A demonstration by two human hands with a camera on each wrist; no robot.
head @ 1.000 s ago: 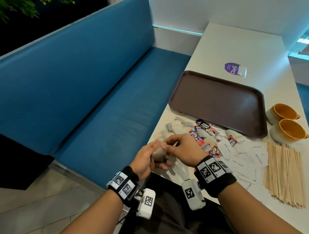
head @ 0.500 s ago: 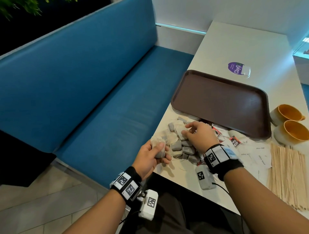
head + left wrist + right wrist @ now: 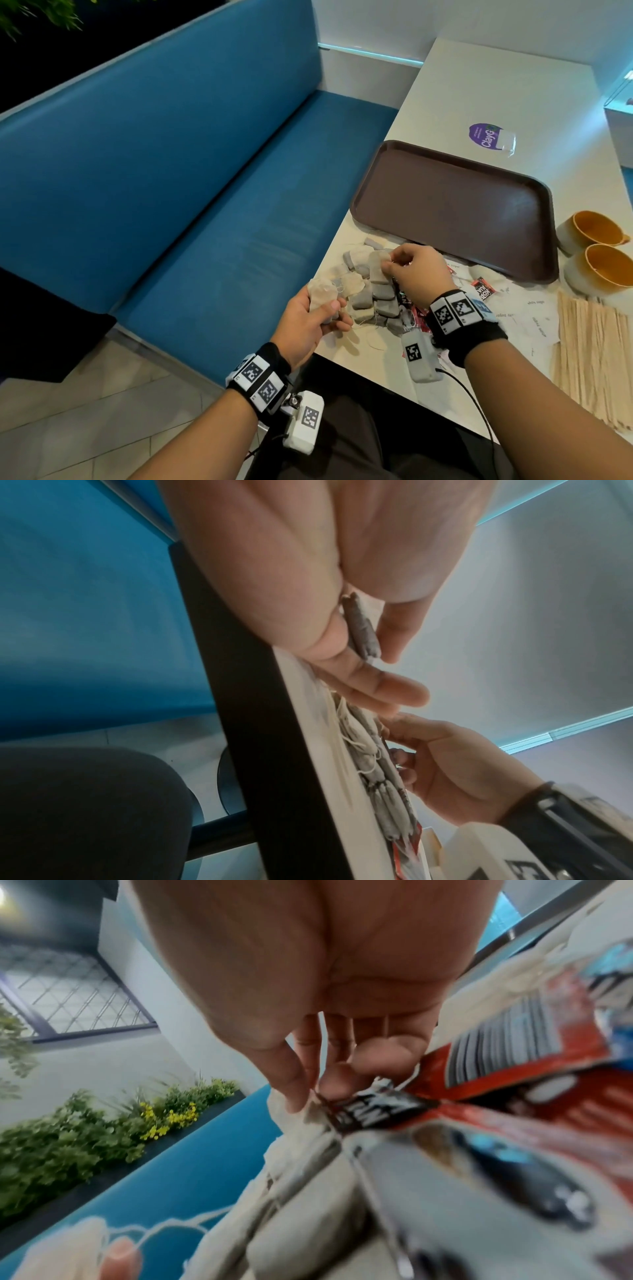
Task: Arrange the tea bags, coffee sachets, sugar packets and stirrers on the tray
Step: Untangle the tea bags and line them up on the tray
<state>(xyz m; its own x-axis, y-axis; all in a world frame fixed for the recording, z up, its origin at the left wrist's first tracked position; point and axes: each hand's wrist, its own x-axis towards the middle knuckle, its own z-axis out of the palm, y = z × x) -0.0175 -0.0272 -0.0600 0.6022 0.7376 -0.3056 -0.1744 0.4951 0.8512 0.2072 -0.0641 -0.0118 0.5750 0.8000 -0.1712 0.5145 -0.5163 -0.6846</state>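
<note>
A pile of grey and beige tea bags (image 3: 371, 294) lies at the table's left edge, just in front of the bare brown tray (image 3: 455, 209). My left hand (image 3: 317, 313) grips a small stack of tea bags (image 3: 322, 294) beside the pile; the left wrist view shows that stack (image 3: 363, 627) held between thumb and fingers. My right hand (image 3: 411, 270) pinches one tea bag (image 3: 378, 265) at the top of the pile, its fingertips (image 3: 298, 1096) on the bag's edge. Red coffee sachets (image 3: 483, 289) (image 3: 514, 1056), white sugar packets (image 3: 534, 308) and wooden stirrers (image 3: 596, 356) lie to the right.
Two orange-lined cups (image 3: 596, 250) stand right of the tray. A purple sticker (image 3: 484, 135) and a small clear bag lie beyond it. A blue bench (image 3: 205, 192) runs along the table's left side. The white table (image 3: 496, 82) stretches away behind the tray.
My right hand left the left hand, reached forward to the pile and now pinches a tea bag there. The left hand kept its stack and stayed near the table's edge.
</note>
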